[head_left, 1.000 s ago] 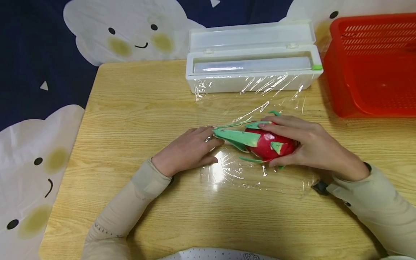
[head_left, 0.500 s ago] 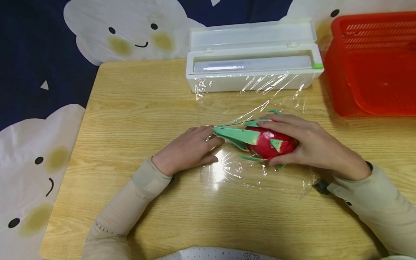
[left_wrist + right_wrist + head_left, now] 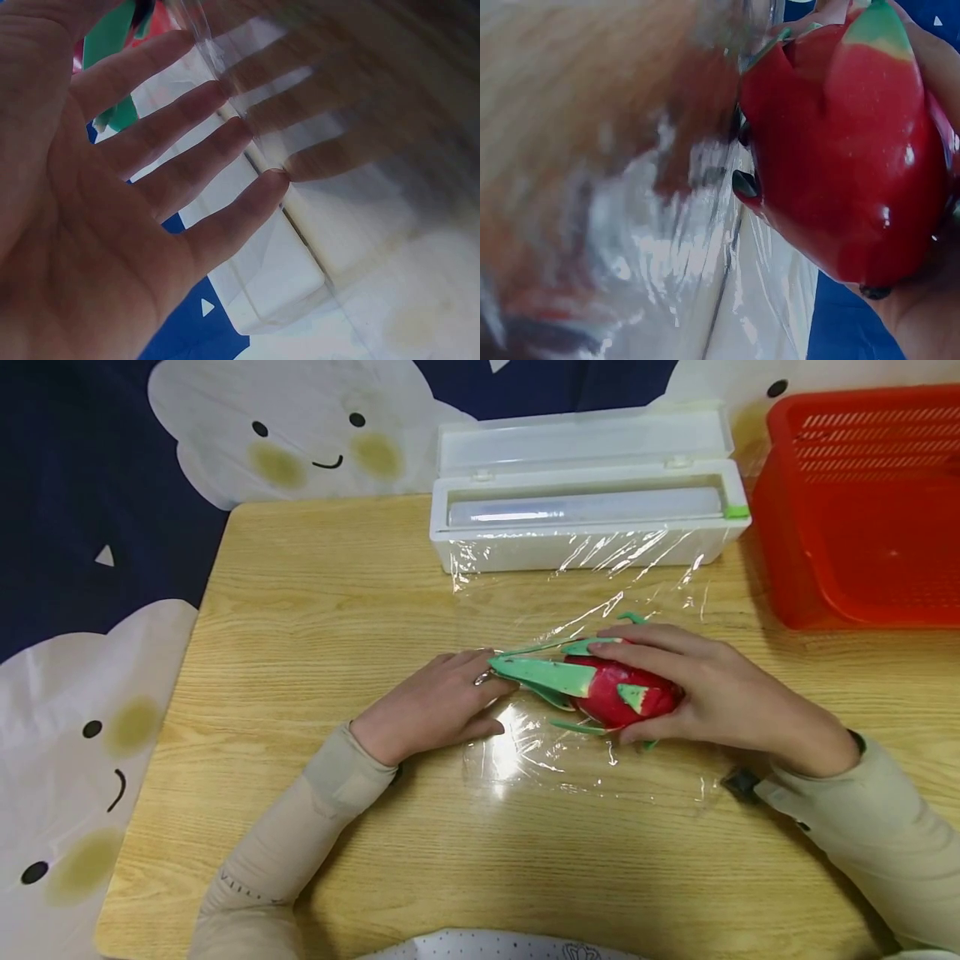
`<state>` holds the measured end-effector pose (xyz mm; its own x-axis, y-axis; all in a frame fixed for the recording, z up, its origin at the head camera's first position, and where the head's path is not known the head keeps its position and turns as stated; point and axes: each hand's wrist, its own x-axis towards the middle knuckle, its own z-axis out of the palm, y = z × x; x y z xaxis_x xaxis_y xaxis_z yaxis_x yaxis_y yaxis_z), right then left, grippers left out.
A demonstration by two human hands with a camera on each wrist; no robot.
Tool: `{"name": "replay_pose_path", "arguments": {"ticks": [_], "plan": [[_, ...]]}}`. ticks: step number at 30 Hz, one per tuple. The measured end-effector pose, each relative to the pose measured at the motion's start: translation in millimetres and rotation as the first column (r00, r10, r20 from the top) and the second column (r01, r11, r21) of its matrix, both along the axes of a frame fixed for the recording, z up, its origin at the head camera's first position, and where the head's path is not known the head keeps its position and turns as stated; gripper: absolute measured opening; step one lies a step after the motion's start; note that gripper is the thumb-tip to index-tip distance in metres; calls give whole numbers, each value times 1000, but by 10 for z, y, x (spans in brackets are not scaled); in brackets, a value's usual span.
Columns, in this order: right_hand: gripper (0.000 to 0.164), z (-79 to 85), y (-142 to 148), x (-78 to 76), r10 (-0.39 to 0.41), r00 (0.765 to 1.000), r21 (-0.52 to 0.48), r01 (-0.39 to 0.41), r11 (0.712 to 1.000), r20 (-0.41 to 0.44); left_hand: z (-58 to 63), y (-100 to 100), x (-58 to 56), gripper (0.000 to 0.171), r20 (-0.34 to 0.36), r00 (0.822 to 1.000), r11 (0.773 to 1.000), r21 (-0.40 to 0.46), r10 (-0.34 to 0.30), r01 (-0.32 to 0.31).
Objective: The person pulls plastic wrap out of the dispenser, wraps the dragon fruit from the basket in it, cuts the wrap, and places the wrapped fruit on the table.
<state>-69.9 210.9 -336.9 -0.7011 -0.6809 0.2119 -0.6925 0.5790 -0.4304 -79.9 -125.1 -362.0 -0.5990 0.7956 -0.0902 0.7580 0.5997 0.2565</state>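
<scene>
A red dragon fruit (image 3: pixel 618 689) with long green leaf tips lies on its side on a sheet of clear plastic wrap (image 3: pixel 555 768). My right hand (image 3: pixel 720 693) grips its right end, thumb at the near side and fingers over the far side. In the right wrist view, the glossy red dragon fruit (image 3: pixel 840 157) fills the palm. My left hand (image 3: pixel 438 706) rests by the leaf tips at the left edge of the wrap. Its fingers are spread and nearly straight in the left wrist view, fingertips (image 3: pixel 274 180) down on the shiny surface.
Behind the fruit stands a white wrap dispenser box (image 3: pixel 585 552), lid raised, with a roll of film (image 3: pixel 585 510) inside; the wrap runs from it over its front edge. A red plastic basket (image 3: pixel 795 527) stands at the back right of the wooden table (image 3: pixel 315 577).
The dragon fruit and the fingers of my right hand have shifted very slightly to the left. My left hand has stayed in place.
</scene>
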Motion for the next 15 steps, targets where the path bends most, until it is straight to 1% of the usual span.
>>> {"name": "replay_pose_path", "arguments": {"ticks": [7,11,15], "plan": [[107,11,-10,10,15,998,-1,-15,1000,-55,-10,-3,-2,49,5,1000,1000,4,2,-2],[107,11,-12,19,11,998,4,-11,1000,-58,-5,1,2,49,6,1000,1000,1,1,-1],[106,10,-14,16,15,998,-13,-15,1000,-62,2,3,6,49,7,1000,1000,1,3,-3]]}}
